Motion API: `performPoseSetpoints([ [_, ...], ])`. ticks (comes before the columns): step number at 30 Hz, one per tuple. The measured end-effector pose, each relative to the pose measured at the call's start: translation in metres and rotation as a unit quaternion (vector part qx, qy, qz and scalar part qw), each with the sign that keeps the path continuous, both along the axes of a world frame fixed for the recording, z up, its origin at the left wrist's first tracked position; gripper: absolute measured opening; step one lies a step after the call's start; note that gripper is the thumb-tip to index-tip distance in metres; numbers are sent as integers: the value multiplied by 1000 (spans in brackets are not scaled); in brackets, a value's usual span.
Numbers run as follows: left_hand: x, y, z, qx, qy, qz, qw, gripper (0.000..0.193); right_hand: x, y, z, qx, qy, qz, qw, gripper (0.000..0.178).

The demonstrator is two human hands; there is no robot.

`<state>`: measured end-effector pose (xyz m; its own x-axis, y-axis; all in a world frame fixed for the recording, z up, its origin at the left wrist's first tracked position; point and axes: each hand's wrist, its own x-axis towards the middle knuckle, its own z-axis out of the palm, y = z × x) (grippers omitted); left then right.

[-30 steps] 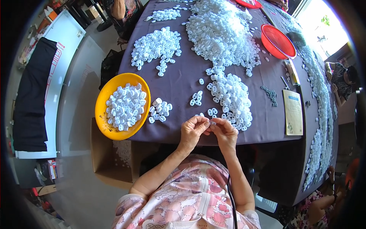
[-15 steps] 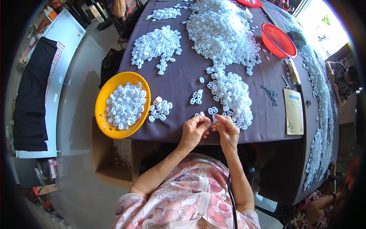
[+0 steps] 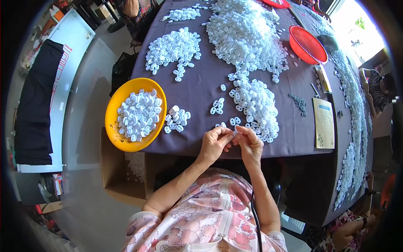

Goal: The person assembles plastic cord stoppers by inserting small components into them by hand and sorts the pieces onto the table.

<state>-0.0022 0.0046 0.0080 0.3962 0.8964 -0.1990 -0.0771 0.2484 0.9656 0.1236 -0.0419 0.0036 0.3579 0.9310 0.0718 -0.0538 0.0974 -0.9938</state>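
Note:
Just over the table's near edge, my two hands meet with fingertips pinched. My right hand (image 3: 251, 146) holds a small white plastic piece (image 3: 236, 131) between thumb and forefinger. The fingers of my left hand (image 3: 215, 145) press together right beside it; what they grip is too small to make out. Loose white oval two-hole pieces (image 3: 235, 121) lie just beyond my fingertips, with a small group (image 3: 217, 106) farther up. A heap of the same pieces (image 3: 256, 105) spreads close to my right hand. To the left sit stacked white pieces (image 3: 177, 119).
A yellow bowl (image 3: 112, 131) of white pieces stands at the table's left edge, above a cardboard box (image 3: 111, 180). A big white heap (image 3: 243, 38) covers the far middle. Rightward are a red basket (image 3: 308, 48), a brown envelope (image 3: 323, 126) and dark cords (image 3: 299, 103). Other people sit around.
My left fingertips have come slightly closer to my right ones around the small piece. The table's contents look the same.

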Motion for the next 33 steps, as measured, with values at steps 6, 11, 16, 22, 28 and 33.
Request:
performPoseSetpoints([
  [6,3,3,2,-42,-47,17,998,12,-2,2,0,-6,-28,-13,1000,12],
  [11,4,3,5,-102,-73,56,990,10,0,4,-2,1,-33,-12,999,12],
  [16,8,1,7,-140,-95,72,983,10,2,5,-1,25,-34,4,999,19],
  [22,15,-3,12,-186,-130,94,969,8,-4,-1,3,55,-167,-35,984,44],
  [28,18,-10,12,-205,-121,72,969,11,7,-6,10,56,-256,-15,965,43],
  [33,21,-13,5,-176,-123,74,974,12,8,-7,14,76,-292,3,953,43],
])
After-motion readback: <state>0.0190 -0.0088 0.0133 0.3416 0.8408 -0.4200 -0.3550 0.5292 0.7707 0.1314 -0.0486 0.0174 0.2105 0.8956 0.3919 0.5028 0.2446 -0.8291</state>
